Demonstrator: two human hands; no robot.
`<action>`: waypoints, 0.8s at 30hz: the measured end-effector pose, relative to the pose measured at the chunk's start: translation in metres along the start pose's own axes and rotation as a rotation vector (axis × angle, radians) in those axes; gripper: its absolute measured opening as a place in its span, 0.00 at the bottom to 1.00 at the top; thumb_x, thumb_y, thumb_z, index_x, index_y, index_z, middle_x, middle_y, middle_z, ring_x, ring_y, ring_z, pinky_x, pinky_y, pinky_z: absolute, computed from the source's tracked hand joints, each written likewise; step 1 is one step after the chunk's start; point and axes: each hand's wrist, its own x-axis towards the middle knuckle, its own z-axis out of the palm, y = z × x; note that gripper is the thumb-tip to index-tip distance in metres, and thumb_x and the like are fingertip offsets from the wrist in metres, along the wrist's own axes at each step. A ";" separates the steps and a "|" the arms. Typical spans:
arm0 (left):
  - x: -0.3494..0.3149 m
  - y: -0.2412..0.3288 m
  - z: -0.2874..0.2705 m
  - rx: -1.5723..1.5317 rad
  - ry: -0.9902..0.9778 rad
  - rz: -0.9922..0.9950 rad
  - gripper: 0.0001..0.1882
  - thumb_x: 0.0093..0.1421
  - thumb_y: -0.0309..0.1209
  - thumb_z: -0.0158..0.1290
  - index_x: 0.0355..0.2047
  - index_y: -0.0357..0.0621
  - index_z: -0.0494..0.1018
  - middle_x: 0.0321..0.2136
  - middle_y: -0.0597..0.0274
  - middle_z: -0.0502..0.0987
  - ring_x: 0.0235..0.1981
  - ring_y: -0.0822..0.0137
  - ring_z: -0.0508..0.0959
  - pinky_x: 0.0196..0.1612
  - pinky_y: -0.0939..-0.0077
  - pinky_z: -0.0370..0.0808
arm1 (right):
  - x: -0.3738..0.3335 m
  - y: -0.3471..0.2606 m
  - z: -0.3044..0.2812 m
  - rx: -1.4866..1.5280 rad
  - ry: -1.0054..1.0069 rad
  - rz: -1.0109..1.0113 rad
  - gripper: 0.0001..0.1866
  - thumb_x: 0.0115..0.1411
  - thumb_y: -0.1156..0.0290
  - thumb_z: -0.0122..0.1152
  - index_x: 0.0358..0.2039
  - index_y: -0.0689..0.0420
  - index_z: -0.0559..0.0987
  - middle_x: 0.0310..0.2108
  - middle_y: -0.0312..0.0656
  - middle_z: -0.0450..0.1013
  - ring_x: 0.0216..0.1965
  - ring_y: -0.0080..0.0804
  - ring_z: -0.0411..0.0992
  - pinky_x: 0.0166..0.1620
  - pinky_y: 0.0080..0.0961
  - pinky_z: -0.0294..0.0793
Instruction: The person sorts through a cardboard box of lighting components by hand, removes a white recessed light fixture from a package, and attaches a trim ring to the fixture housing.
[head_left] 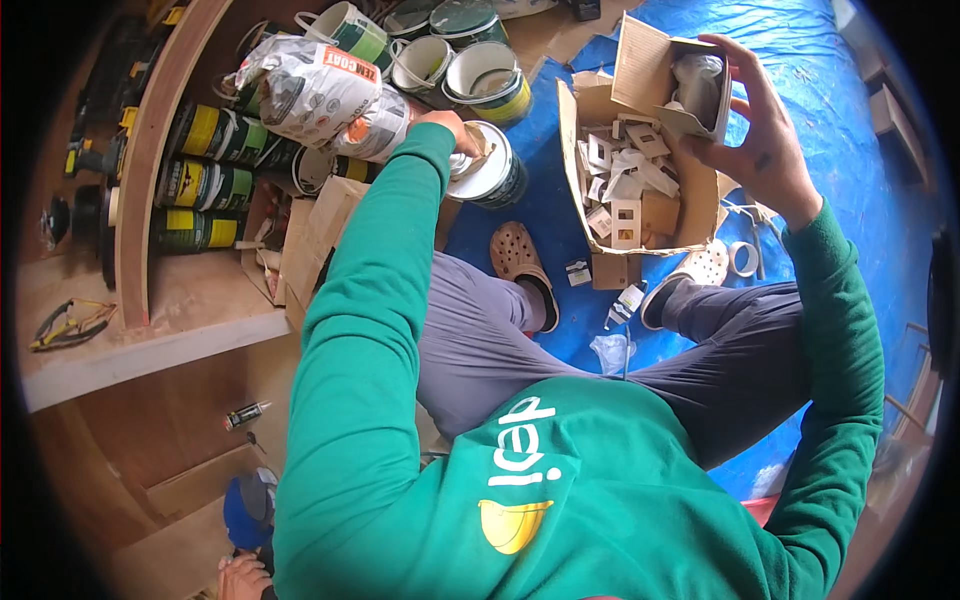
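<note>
My right hand (768, 150) grips a small open cardboard box (640, 65), thumb on its near edge and fingers over the far side. Inside it lies a greyish item wrapped in clear plastic (697, 82). The small box is tilted above a larger open carton (575, 190) filled with small white boxes and pieces with square windows. My left hand (455, 132) reaches forward beside a white and grey paper sack (320, 95), over a lidded white bucket (490, 185). Its fingers are curled; what they hold is partly hidden.
Several buckets (487, 85) stand ahead, and dark tins lie on the wooden shelf (180, 345) at left, with yellow-handled pliers (72, 324). On the blue tarp (850, 200) are a tape roll (743, 259) and small packets (626, 305). Another person's hand (243, 578) shows at lower left.
</note>
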 end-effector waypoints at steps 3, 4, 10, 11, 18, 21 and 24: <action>0.011 -0.004 0.000 0.055 -0.040 -0.044 0.48 0.42 0.65 0.72 0.55 0.42 0.80 0.57 0.51 0.79 0.59 0.55 0.79 0.62 0.59 0.74 | 0.004 -0.003 -0.003 -0.005 0.011 -0.042 0.51 0.48 0.72 0.80 0.71 0.42 0.63 0.65 0.43 0.67 0.67 0.44 0.65 0.65 0.50 0.72; 0.012 0.000 0.000 0.065 -0.039 -0.058 0.48 0.42 0.65 0.72 0.55 0.43 0.80 0.57 0.52 0.79 0.59 0.56 0.79 0.61 0.59 0.74 | 0.004 0.000 -0.003 0.000 0.017 -0.061 0.51 0.48 0.72 0.80 0.71 0.43 0.63 0.65 0.44 0.67 0.67 0.45 0.65 0.65 0.51 0.73; 0.023 0.006 0.011 0.138 -0.086 -0.079 0.50 0.37 0.66 0.74 0.55 0.45 0.80 0.56 0.53 0.80 0.58 0.55 0.80 0.60 0.60 0.75 | 0.007 -0.004 -0.012 0.009 -0.027 -0.126 0.52 0.46 0.68 0.82 0.68 0.61 0.61 0.61 0.53 0.66 0.62 0.45 0.68 0.63 0.38 0.70; 0.024 0.005 0.012 0.125 -0.090 -0.061 0.50 0.36 0.64 0.75 0.54 0.44 0.81 0.56 0.53 0.81 0.57 0.55 0.80 0.60 0.60 0.75 | 0.008 -0.009 -0.016 -0.078 -0.060 -0.121 0.53 0.47 0.68 0.82 0.69 0.61 0.59 0.63 0.53 0.65 0.64 0.41 0.66 0.65 0.37 0.68; 0.039 -0.020 0.020 0.011 -0.001 -0.025 0.43 0.37 0.54 0.78 0.51 0.42 0.83 0.54 0.54 0.82 0.55 0.56 0.82 0.58 0.64 0.77 | 0.009 -0.004 -0.012 -0.004 -0.057 -0.089 0.56 0.46 0.67 0.83 0.71 0.58 0.58 0.65 0.50 0.63 0.66 0.41 0.64 0.63 0.41 0.71; 0.039 -0.057 0.008 -0.204 -0.052 0.053 0.43 0.36 0.53 0.78 0.48 0.36 0.83 0.47 0.51 0.84 0.46 0.59 0.84 0.51 0.65 0.79 | 0.013 -0.021 -0.012 0.055 -0.081 0.084 0.57 0.46 0.68 0.83 0.72 0.57 0.57 0.66 0.49 0.63 0.67 0.41 0.63 0.62 0.43 0.72; 0.001 -0.038 -0.035 -0.464 -0.128 0.293 0.38 0.44 0.48 0.76 0.53 0.42 0.81 0.44 0.61 0.84 0.42 0.68 0.81 0.44 0.69 0.79 | 0.002 -0.013 -0.020 -0.056 -0.083 0.089 0.58 0.46 0.69 0.83 0.72 0.57 0.56 0.66 0.49 0.63 0.67 0.42 0.64 0.62 0.44 0.73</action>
